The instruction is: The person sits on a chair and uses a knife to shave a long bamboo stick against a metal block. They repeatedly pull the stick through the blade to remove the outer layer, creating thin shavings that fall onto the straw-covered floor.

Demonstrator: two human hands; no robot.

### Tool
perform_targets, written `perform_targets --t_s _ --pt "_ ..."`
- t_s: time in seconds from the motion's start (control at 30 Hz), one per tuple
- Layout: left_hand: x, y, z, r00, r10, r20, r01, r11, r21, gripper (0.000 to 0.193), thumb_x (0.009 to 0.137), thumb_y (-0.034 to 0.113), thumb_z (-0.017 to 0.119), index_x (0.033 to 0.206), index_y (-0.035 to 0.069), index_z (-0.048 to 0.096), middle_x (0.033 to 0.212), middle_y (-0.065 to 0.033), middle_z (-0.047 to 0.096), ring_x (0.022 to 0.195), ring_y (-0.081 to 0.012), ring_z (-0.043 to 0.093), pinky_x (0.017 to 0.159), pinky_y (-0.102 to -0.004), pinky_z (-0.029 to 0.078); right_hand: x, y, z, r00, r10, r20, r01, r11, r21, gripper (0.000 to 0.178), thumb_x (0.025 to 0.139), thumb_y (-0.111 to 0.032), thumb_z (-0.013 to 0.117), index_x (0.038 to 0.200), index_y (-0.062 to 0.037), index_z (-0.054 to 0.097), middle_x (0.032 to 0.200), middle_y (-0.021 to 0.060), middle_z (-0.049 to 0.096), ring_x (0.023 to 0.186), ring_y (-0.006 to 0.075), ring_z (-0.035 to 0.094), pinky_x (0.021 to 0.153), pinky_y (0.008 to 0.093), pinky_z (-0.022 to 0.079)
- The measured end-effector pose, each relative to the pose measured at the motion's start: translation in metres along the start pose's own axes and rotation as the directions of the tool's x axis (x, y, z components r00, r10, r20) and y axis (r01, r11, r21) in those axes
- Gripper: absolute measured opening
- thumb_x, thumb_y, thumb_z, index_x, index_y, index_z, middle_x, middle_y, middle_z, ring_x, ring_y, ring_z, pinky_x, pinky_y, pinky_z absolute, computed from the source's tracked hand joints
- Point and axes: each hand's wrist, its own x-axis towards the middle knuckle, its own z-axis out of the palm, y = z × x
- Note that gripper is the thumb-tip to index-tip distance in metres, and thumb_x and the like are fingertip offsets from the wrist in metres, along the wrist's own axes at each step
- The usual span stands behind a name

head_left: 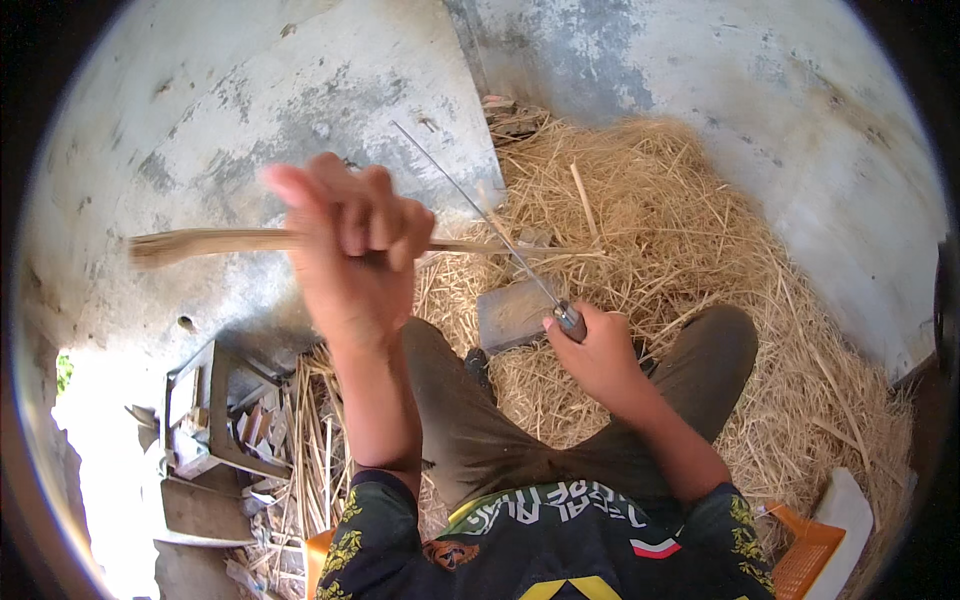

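Note:
My left hand is raised in front of me, slightly blurred, its fingers curled around a long dry plant strip. The strip lies nearly level: its broad brown end sticks out left of the hand and its thin end reaches right, above the straw. In my right hand, low between my knees, is a long thin-bladed knife, gripped by its dark handle. Its blade slants up and left, and in this view crosses the strip's thin end. Below that crossing a grey block rests among the straw.
Loose straw and shavings are heaped ahead and to my right. Pale, stained walls stand close in front. At the left are a wooden frame with scraps and a pile of long strips. An orange plastic piece lies at the lower right.

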Motion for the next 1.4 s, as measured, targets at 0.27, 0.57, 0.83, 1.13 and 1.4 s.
perform_targets --t_s 0.27,0.57,0.83,1.13,1.4 --pt "0.089 0.061 0.022 0.958 -0.154 0.243 0.149 0.988 0.039 0.048 0.099 0.049 0.054 0.072 0.013 0.037 0.065 -0.0011 0.027 0.059 -0.0146 0.028 0.056 -0.0320 0.023 -0.021 -0.015 -0.012 0.994 0.066 -0.084 -0.058 0.994 0.090 0.028 0.091 -0.020 0.071 0.079 0.0032 0.061 0.057 0.0061 0.055 0.053 0.0107 0.050 0.053 0.0332 0.042" --pt "0.126 0.017 0.019 0.978 -0.142 0.152 0.134 0.989 0.060 0.043 0.101 0.043 0.050 0.072 0.014 0.038 0.062 -0.0005 0.031 0.055 -0.0140 0.031 0.053 -0.0309 0.026 0.007 -0.048 -0.034 0.992 0.087 -0.090 -0.067 0.978 0.198 0.026 0.093 -0.018 0.071 0.075 -0.0006 0.060 0.057 -0.0044 0.049 0.055 0.0044 0.042 0.050 0.0274 0.035" --pt "0.169 -0.020 0.041 0.999 -0.029 -0.030 0.034 0.983 0.180 0.040 0.103 0.037 0.047 0.071 0.015 0.039 0.059 0.0001 0.035 0.052 -0.0134 0.034 0.050 -0.0299 0.029 0.024 -0.063 -0.036 0.993 0.017 -0.119 0.003 0.986 0.165 0.028 0.093 -0.020 0.071 0.074 -0.0020 0.060 0.058 -0.0070 0.048 0.054 0.0031 0.039 0.049 0.0261 0.030" --pt "0.174 -0.047 0.040 0.986 -0.119 -0.113 0.135 0.979 0.151 0.038 0.105 0.031 0.043 0.070 0.016 0.040 0.056 0.0008 0.039 0.048 -0.0128 0.037 0.046 -0.0288 0.032 0.028 -0.040 -0.025 0.984 0.177 -0.024 -0.167 0.961 0.222 0.027 0.093 -0.022 0.071 0.075 -0.0028 0.063 0.058 -0.0057 0.048 0.054 0.0047 0.041 0.050 0.0285 0.032" --pt "0.191 -0.033 0.035 0.992 -0.075 0.098 0.066 0.994 0.090 0.033 0.102 0.019 0.043 0.069 0.017 0.037 0.057 0.0007 0.038 0.049 -0.0120 0.036 0.047 -0.0296 0.034 0.045 -0.032 -0.024 0.984 0.175 -0.039 -0.163 0.965 0.207 0.031 0.092 -0.023 0.070 0.070 -0.0044 0.059 0.057 -0.0054 0.048 0.054 0.0053 0.041 0.050 0.0297 0.032"
